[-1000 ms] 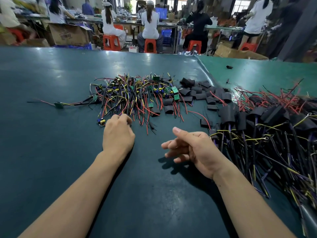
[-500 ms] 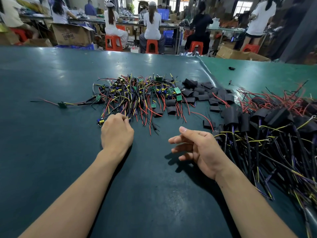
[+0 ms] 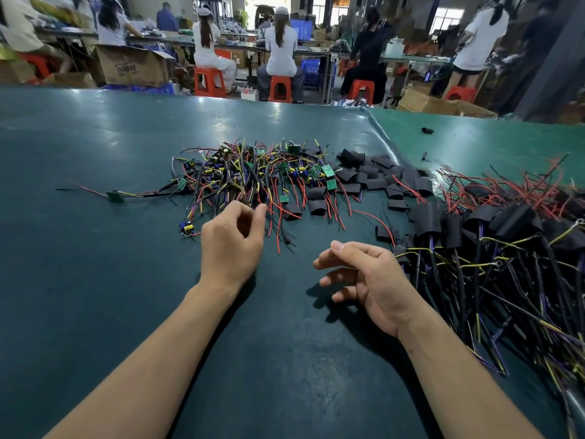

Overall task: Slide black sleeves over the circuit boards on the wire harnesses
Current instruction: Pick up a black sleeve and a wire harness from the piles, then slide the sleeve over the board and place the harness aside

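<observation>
A tangled pile of wire harnesses (image 3: 253, 179) with small green circuit boards lies mid-table. Loose black sleeves (image 3: 380, 177) are scattered just right of it. A big heap of sleeved harnesses (image 3: 493, 242) fills the right side. My left hand (image 3: 232, 245) is at the near edge of the bare harness pile, thumb and curled fingers apart with wire ends between them, nothing gripped. My right hand (image 3: 367, 280) hovers over the table left of the sleeved heap, its fingers loosely curled and empty.
The dark green table (image 3: 95, 280) stretches left and toward me. One lone harness with a green board (image 3: 115, 195) lies far left. A single board with a yellow part (image 3: 187, 228) sits just left of my left hand. People work on red stools beyond the table.
My left hand went from a closed fist to thumb and fingers spread at the wire ends. My right hand drifted slightly right and stayed empty.
</observation>
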`<action>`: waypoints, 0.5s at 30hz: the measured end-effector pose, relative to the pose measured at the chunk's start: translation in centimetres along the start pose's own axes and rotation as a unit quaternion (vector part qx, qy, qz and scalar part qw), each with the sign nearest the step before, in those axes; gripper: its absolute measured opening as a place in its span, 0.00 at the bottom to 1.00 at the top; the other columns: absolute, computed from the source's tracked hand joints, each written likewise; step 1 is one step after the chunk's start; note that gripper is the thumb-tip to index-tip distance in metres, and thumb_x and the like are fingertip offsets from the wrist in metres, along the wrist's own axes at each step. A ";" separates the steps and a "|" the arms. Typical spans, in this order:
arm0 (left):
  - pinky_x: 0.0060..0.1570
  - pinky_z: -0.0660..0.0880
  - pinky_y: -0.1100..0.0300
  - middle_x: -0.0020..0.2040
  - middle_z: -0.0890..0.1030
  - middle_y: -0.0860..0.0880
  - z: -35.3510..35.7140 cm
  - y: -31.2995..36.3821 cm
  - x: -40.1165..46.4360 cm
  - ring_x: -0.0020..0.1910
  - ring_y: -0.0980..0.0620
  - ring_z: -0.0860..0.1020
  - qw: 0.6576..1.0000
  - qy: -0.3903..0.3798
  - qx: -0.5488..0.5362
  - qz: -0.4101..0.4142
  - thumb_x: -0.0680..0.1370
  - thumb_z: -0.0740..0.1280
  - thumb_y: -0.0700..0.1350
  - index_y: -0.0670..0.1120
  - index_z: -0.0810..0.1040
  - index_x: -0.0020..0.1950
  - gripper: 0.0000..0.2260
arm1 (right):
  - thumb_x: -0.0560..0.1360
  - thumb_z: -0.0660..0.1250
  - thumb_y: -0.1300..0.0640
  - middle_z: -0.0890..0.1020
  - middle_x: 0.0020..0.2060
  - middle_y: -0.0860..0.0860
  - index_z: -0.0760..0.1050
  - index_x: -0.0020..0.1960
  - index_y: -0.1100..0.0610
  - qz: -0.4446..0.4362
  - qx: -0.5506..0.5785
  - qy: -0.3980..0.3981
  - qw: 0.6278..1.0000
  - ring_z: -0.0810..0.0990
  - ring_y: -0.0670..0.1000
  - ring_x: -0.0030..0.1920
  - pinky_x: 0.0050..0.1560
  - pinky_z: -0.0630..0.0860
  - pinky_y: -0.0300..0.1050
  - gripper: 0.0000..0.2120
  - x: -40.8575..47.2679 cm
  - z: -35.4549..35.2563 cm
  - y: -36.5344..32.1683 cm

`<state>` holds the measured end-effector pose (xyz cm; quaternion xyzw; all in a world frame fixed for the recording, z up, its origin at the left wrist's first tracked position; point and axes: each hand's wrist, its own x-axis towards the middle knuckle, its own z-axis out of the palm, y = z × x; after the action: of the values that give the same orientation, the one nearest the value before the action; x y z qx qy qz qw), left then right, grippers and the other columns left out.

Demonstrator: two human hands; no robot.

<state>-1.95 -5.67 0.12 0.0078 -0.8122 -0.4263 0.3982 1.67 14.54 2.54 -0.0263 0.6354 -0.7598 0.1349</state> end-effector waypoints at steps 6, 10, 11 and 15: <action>0.38 0.78 0.57 0.39 0.79 0.52 0.4 0.4 0.0 0.34 0.52 0.77 0.981 -0.047 -0.177 -0.070 0.74 0.72 0.34 0.50 0.76 0.48 0.12 | 0.75 0.68 0.54 0.85 0.42 0.57 0.82 0.41 0.59 -0.002 0.004 0.000 1.000 0.82 0.52 0.33 0.25 0.75 0.40 0.09 0.2 -0.3 0.2; 0.36 0.73 0.60 0.39 0.77 0.48 0.0 2.6 -1.5 0.34 0.52 0.76 0.961 -0.109 -0.235 0.093 0.73 0.67 0.31 0.46 0.76 0.46 0.10 | 0.78 0.67 0.59 0.85 0.42 0.57 0.76 0.57 0.59 0.000 0.000 0.030 1.000 0.81 0.51 0.29 0.23 0.75 0.40 0.09 0.7 0.0 0.8; 0.35 0.72 0.59 0.38 0.76 0.47 -0.2 3.0 -2.1 0.35 0.50 0.75 0.950 -0.150 -0.238 0.135 0.71 0.65 0.30 0.44 0.75 0.43 0.10 | 0.78 0.66 0.61 0.85 0.44 0.57 0.72 0.62 0.58 -0.004 -0.009 0.031 0.999 0.81 0.52 0.29 0.23 0.74 0.41 0.13 0.8 0.1 1.0; 0.36 0.71 0.60 0.36 0.75 0.47 -0.5 4.1 -3.9 0.33 0.47 0.74 0.906 -0.273 -0.261 0.194 0.65 0.62 0.27 0.40 0.74 0.39 0.09 | 0.77 0.65 0.70 0.78 0.51 0.59 0.62 0.73 0.48 -0.050 -0.065 0.047 0.996 0.80 0.48 0.29 0.25 0.76 0.43 0.31 1.1 0.2 1.8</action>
<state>2.43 -1.99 0.66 -0.3705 -0.7345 -0.5227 0.2236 0.91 13.83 0.68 -0.0312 0.6872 -0.7229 0.0649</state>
